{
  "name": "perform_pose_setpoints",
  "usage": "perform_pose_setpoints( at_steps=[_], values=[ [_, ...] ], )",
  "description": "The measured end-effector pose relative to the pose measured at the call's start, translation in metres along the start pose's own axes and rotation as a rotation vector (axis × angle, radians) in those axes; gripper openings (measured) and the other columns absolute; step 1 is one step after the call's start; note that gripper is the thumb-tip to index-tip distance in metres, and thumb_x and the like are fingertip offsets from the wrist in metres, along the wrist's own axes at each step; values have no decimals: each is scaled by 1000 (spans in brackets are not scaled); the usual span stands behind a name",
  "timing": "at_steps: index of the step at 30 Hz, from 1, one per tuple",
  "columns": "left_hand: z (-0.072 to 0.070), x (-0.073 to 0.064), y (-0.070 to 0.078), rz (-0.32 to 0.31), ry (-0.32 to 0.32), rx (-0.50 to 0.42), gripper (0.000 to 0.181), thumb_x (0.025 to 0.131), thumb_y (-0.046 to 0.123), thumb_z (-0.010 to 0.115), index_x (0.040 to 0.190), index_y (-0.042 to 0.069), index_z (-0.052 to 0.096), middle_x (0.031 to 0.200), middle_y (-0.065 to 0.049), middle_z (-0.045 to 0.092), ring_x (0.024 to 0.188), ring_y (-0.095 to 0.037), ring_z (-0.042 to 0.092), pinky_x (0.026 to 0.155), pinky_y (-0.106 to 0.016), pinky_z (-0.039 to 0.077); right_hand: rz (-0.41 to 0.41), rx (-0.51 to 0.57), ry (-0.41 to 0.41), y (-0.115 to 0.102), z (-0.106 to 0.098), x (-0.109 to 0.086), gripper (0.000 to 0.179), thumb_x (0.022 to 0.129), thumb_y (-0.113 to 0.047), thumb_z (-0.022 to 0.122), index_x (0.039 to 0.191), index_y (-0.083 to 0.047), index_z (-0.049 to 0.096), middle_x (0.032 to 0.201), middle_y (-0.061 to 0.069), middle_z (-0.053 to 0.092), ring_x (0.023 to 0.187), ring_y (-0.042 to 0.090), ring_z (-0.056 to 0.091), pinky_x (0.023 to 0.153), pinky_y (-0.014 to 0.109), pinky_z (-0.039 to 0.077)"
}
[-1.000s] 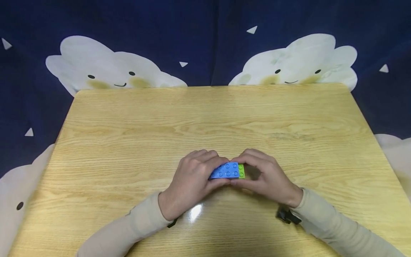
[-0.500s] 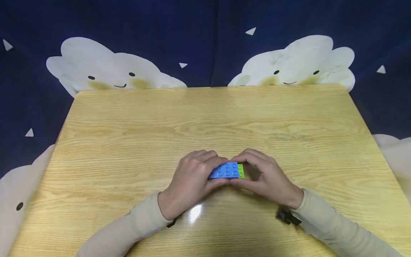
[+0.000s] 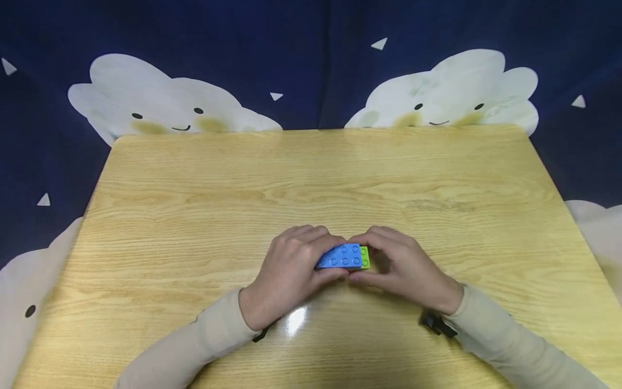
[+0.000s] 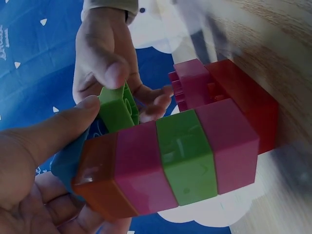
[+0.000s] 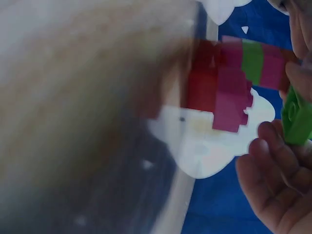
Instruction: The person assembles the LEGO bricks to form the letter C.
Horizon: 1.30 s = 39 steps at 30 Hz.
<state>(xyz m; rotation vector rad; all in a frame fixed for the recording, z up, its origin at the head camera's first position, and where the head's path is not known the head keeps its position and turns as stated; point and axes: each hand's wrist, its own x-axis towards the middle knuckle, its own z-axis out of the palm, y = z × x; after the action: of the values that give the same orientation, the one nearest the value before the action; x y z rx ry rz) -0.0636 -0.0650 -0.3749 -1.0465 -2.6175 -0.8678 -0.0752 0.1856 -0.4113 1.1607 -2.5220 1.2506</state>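
Observation:
My left hand (image 3: 291, 275) grips the blue toy building brick (image 3: 342, 256) at the top of a stack, thumb on the near side. Just to the right, my right hand (image 3: 408, 265) pinches a light green brick (image 3: 365, 257) that sticks out past the blue one's end; its hollow underside shows in the left wrist view. Below the blue brick come an orange brick (image 4: 100, 168), a pink brick (image 4: 141, 168), a green brick (image 4: 187, 158) and another pink brick (image 4: 229, 144). A red brick (image 4: 248, 100) forms the base, with a separate pink brick (image 4: 194, 80) on it. From the head view, the lower bricks are hidden.
The stack stands on a wooden table (image 3: 311, 183). Beyond its far edge hangs a dark blue cloth (image 3: 301, 54) printed with white clouds. Black wrist straps (image 3: 437, 324) show under the sleeves. Much of the right wrist view is blurred by the close tabletop.

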Motion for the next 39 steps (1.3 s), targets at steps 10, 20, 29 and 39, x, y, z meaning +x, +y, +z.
perform_pose_setpoints(
  at_steps=[10,20,29,39],
  values=[
    [1,1,0,0,21,-8,40,88,37,92,114,8,81,92,2,75,84,-14,70,79,-36,58,-11,20,32,2,4,0,41,86,-20,95,122,-10,78,106,-7,76,94,11,69,81,38,61],
    [0,1,0,-7,19,-5,43,86,37,93,115,7,81,94,1,75,85,-15,69,79,-35,58,67,10,-23,-1,0,3,49,82,-17,98,125,-14,76,106,-13,73,90,9,64,77,37,58],
    [1,-1,0,-57,-14,-62,45,83,32,97,117,8,80,99,1,74,91,-17,67,84,-37,57,242,-178,-227,4,4,3,49,86,-36,95,123,-14,73,105,-10,70,84,6,60,70,32,53],
    [1,7,-12,-91,36,-134,47,81,29,99,118,8,82,104,-1,67,94,-18,64,77,-32,55,304,-142,-213,6,5,1,34,87,-27,95,111,-12,75,83,-8,60,70,7,49,59,27,44]
  ],
)
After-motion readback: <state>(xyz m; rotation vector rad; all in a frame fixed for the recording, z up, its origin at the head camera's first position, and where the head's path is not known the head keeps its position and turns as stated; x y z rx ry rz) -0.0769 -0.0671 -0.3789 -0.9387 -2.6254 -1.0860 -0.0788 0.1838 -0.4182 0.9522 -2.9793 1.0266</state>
